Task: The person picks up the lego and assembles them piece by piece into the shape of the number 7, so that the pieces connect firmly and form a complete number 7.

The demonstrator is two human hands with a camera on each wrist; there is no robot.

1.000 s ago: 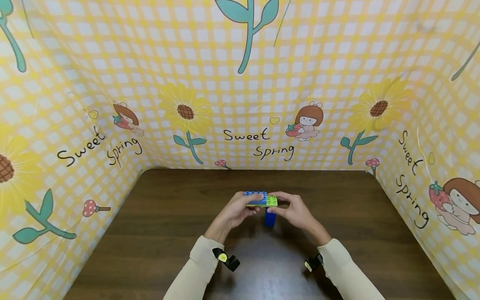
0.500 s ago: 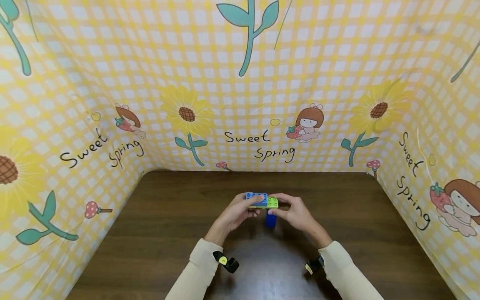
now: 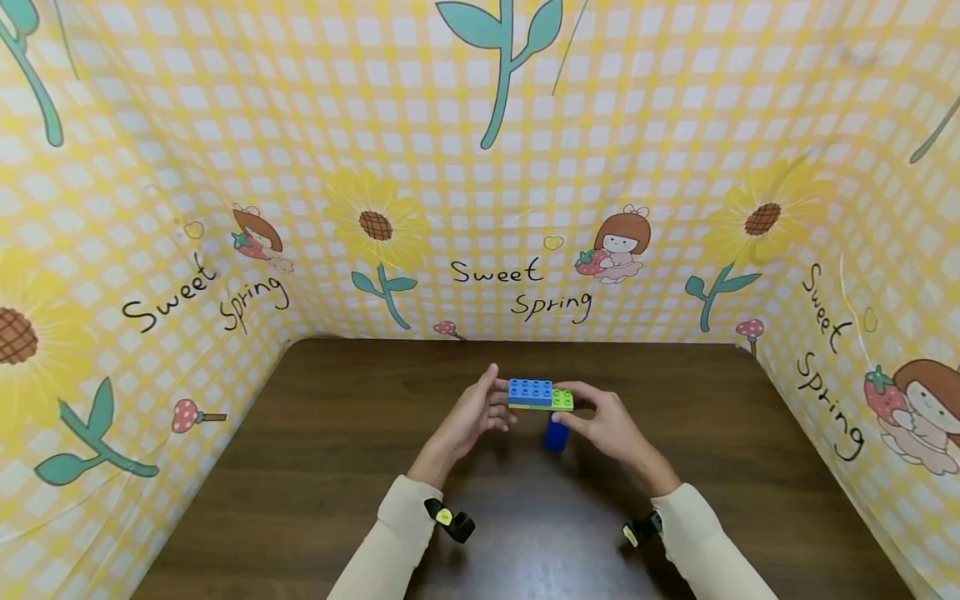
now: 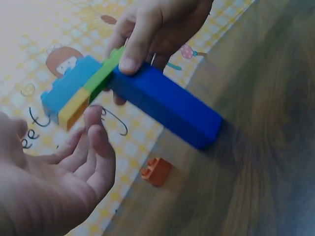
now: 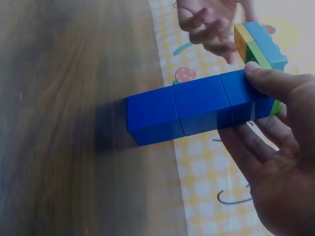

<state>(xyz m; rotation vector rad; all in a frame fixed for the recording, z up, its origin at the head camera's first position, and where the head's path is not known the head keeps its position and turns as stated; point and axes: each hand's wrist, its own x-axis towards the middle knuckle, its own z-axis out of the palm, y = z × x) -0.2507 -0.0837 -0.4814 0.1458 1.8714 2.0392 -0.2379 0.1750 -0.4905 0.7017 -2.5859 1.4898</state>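
Note:
A column of dark blue toy bricks (image 5: 179, 110) stands upright on the table. A lime green brick (image 3: 562, 400) sits across its top. To the left, a lighter blue eight-stud brick (image 3: 531, 390) overlaps the green one, and a yellow brick (image 4: 74, 108) shows beneath it. My right hand (image 3: 611, 425) pinches the structure where green meets dark blue, thumb on the near side. My left hand (image 3: 468, 415) is apart from the bricks or barely at the yellow end, thumb raised and fingers loosely bent; contact is hard to tell.
A small orange brick (image 4: 156, 171) lies on the brown wooden table (image 3: 315, 467), seen in the left wrist view. Yellow checked cloth (image 3: 480, 192) walls the back and both sides. A black strap with a camera (image 3: 450, 518) is worn at the left wrist, another camera (image 3: 642, 528) at the right.
My left hand has let go of the light blue brick; its thumb lifted off the top and the hand drew leftward. The bricks and my right hand appear slightly further right.

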